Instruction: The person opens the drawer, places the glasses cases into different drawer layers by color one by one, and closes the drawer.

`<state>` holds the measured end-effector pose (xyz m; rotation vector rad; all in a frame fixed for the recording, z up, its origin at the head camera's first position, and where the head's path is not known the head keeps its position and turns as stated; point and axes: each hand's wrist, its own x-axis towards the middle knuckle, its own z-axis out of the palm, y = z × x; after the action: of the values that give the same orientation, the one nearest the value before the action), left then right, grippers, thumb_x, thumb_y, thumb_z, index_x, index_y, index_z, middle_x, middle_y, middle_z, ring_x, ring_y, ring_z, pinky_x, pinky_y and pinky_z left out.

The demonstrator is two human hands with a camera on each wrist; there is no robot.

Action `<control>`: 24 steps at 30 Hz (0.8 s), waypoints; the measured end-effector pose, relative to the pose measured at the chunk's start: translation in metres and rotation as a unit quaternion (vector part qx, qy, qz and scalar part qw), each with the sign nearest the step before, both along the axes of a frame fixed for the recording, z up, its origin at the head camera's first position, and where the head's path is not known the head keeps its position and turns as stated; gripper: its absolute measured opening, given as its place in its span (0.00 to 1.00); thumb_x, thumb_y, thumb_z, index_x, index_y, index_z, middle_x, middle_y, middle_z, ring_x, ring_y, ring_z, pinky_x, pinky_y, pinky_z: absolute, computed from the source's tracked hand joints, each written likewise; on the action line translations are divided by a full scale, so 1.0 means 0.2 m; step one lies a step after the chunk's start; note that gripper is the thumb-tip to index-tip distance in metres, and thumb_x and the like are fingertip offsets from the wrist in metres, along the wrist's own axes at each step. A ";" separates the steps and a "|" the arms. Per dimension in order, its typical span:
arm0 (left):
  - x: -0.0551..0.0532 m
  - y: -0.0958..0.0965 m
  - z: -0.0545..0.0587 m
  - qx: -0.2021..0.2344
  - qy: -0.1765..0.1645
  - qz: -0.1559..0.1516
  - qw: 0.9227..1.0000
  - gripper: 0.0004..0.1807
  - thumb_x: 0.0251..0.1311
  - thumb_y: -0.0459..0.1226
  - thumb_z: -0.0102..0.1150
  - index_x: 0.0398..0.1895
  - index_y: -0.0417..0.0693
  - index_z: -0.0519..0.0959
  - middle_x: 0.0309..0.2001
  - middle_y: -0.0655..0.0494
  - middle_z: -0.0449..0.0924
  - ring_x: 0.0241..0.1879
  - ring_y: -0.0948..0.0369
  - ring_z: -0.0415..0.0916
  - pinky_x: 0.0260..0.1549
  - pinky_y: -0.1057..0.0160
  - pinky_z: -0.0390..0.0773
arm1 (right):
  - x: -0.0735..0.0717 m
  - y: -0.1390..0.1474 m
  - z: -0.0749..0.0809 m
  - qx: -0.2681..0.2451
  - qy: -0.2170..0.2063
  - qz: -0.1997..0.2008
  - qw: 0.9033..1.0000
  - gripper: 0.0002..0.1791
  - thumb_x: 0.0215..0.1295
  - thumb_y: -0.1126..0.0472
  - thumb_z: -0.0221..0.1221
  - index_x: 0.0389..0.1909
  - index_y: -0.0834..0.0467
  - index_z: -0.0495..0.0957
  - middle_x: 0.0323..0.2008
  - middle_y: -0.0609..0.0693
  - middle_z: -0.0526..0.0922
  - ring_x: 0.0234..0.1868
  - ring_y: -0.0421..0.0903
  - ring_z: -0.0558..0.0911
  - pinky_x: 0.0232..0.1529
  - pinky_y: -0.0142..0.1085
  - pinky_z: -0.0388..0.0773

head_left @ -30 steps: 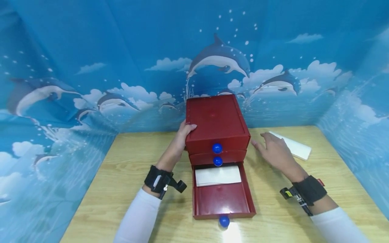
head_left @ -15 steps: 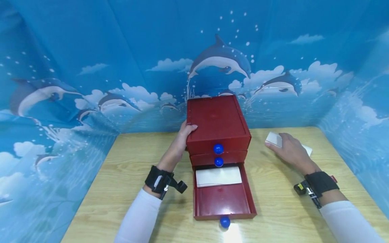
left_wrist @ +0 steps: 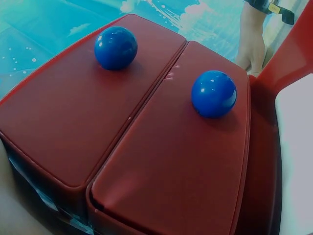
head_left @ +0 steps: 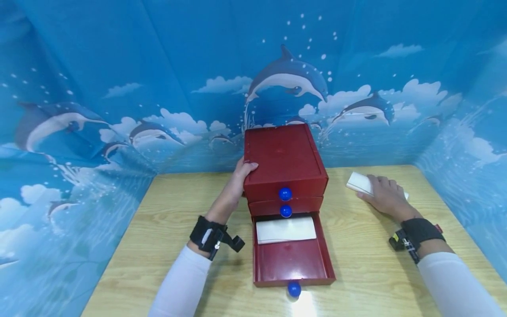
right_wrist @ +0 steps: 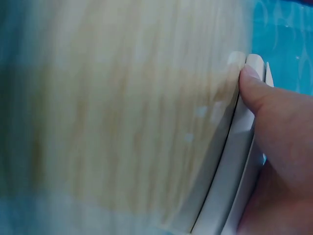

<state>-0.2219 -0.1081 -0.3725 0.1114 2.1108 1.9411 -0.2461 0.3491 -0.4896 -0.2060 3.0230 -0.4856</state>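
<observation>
A red drawer cabinet (head_left: 283, 154) with blue ball knobs stands mid-table. Its bottom drawer (head_left: 293, 264) is pulled out and a folded white cloth (head_left: 286, 230) lies across the back of it. My left hand (head_left: 236, 180) holds the cabinet's left side, thumb over the top edge and the other fingers hidden. Over to the right, my right hand (head_left: 385, 196) grips a second folded white cloth (head_left: 360, 183). In the right wrist view the thumb presses along the layered edge of this cloth (right_wrist: 234, 161); the fingers on its far side are hidden.
The two upper drawers, with blue knobs (head_left: 285, 194), are pushed in. A light wooden table (head_left: 178, 220) carries everything. Blue dolphin-print sheeting (head_left: 178, 88) closes off the back and both sides, right behind the cabinet.
My right hand has moved right, from beside the cabinet onto the folded white cloth, and grips it now. My left hand and the open drawer have stayed in place.
</observation>
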 end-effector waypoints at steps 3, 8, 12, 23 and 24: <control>0.00 0.00 0.00 -0.001 0.001 0.000 1.000 0.41 0.70 0.61 0.46 0.82 0.72 0.45 0.67 0.53 0.70 0.63 0.49 0.75 0.55 0.49 0.77 | -0.01 0.00 -0.01 0.000 -0.001 0.001 1.000 0.47 0.76 0.35 0.52 0.76 0.69 0.54 0.63 0.80 0.65 0.59 0.81 0.64 0.51 0.70 0.64; 0.00 0.00 0.00 0.002 0.003 -0.004 1.000 0.41 0.70 0.63 0.47 0.82 0.73 0.46 0.67 0.55 0.70 0.63 0.50 0.74 0.57 0.48 0.77 | -0.03 0.00 -0.03 0.019 0.017 0.001 1.000 0.46 0.76 0.34 0.50 0.74 0.70 0.56 0.60 0.80 0.67 0.56 0.80 0.66 0.49 0.69 0.65; 0.00 0.00 0.00 0.004 -0.001 0.004 1.000 0.41 0.70 0.62 0.47 0.82 0.72 0.46 0.67 0.53 0.69 0.63 0.49 0.74 0.55 0.49 0.77 | -0.06 0.00 -0.02 0.052 0.026 0.008 0.998 0.45 0.79 0.36 0.45 0.72 0.74 0.56 0.57 0.81 0.69 0.55 0.81 0.70 0.48 0.70 0.67; 0.00 0.01 0.00 -0.008 -0.001 0.013 1.000 0.41 0.70 0.60 0.45 0.83 0.71 0.45 0.67 0.50 0.70 0.62 0.49 0.75 0.51 0.52 0.77 | -0.10 0.00 0.00 0.057 -0.006 -0.012 0.998 0.47 0.81 0.35 0.35 0.60 0.83 0.61 0.47 0.82 0.73 0.43 0.76 0.78 0.38 0.66 0.78; 0.00 0.01 0.00 -0.007 0.000 0.012 1.000 0.41 0.70 0.60 0.45 0.83 0.71 0.45 0.67 0.50 0.70 0.62 0.48 0.75 0.51 0.52 0.77 | -0.09 0.00 0.00 0.057 -0.009 -0.010 0.998 0.47 0.81 0.35 0.34 0.60 0.83 0.61 0.46 0.82 0.73 0.42 0.75 0.78 0.38 0.65 0.78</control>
<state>-0.2220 -0.1054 -0.3728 0.0848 2.1351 1.9385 -0.2651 0.3499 -0.4904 -0.1632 3.0256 -0.3123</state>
